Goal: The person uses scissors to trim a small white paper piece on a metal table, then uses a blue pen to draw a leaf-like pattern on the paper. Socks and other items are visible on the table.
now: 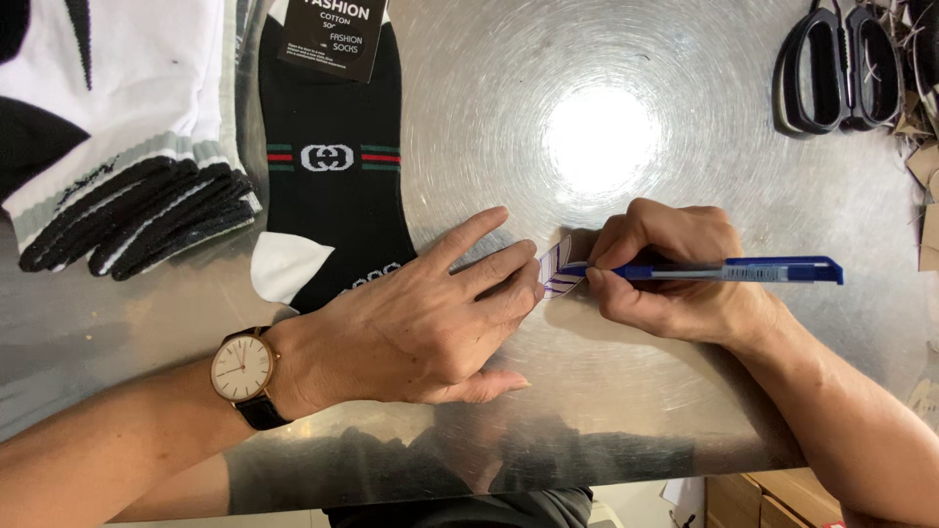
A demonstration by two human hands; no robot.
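Now | left hand [430,318]: spread flat, pressing small card [556,266] | right hand [675,269]: pinching blue pen [743,271]

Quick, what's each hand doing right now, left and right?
Left hand: open, fingers flat, pressing down a small white slip.
Right hand: closed around a blue pen, tip on the slip.

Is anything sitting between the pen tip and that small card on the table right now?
Nothing visible. The right hand grips the blue pen, whose tip meets the small white card. The left hand pins the card's near edge with its fingertips, beside the tip, not under it. The black sock lies clear, further left.
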